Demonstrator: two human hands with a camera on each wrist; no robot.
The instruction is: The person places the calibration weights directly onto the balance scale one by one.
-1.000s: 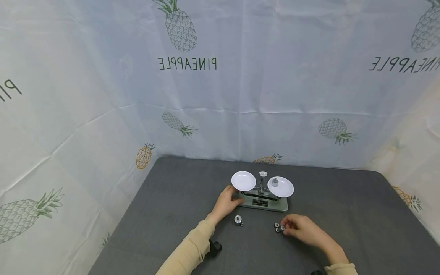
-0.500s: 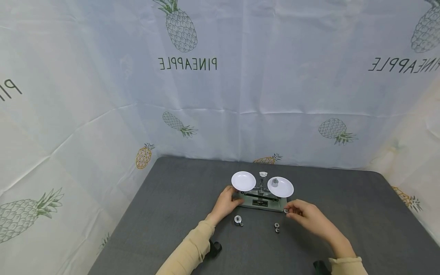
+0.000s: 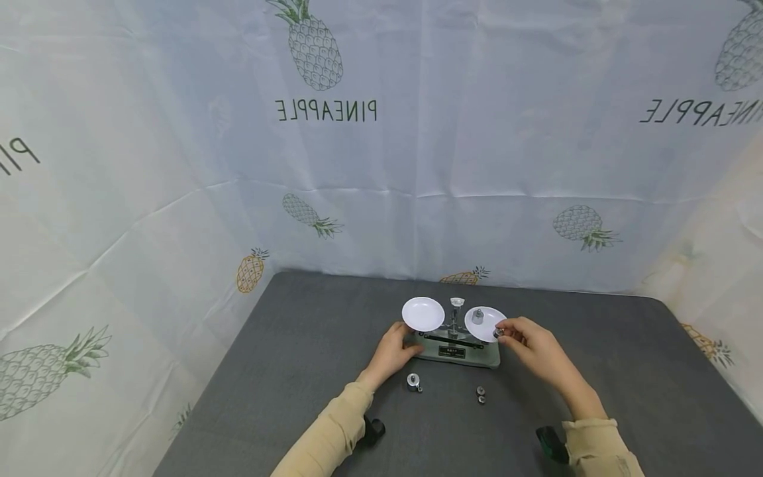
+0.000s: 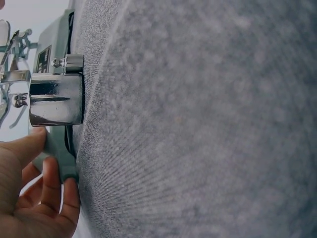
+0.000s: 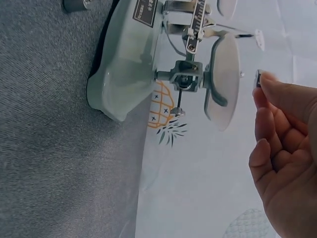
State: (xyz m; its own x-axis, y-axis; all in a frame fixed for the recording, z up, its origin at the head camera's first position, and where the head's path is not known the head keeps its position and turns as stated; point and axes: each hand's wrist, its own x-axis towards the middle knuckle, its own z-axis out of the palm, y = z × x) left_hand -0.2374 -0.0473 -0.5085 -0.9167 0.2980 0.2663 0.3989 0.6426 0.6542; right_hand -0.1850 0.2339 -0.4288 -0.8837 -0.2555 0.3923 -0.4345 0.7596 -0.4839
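A green balance scale [image 3: 411, 358] stands toward the back of the table. My left hand [image 3: 390, 351] holds the left end of its base, thumb at the front and fingers curled at the corner in the left wrist view. Between thumb and fingertips my right hand [image 3: 539, 351] pinches a small metal weight [image 5: 258, 79], raised near the front right rim of the white right pan [image 3: 490, 319]. One larger weight [image 3: 477, 317] sits in that pan. Nothing lies in the white left pan [image 3: 422, 314].
In front of the scale, a large weight [image 3: 412, 381] stands beside a tiny one [image 3: 420, 389]. Farther right are two small weights [image 3: 480, 391] close together. A pineapple-print cloth [image 3: 381, 225] hangs behind the grey table [image 3: 298, 344].
My right hand has picked the small weight out of the group on the table and lifted it up to the right pan. My left hand has stayed at the base.
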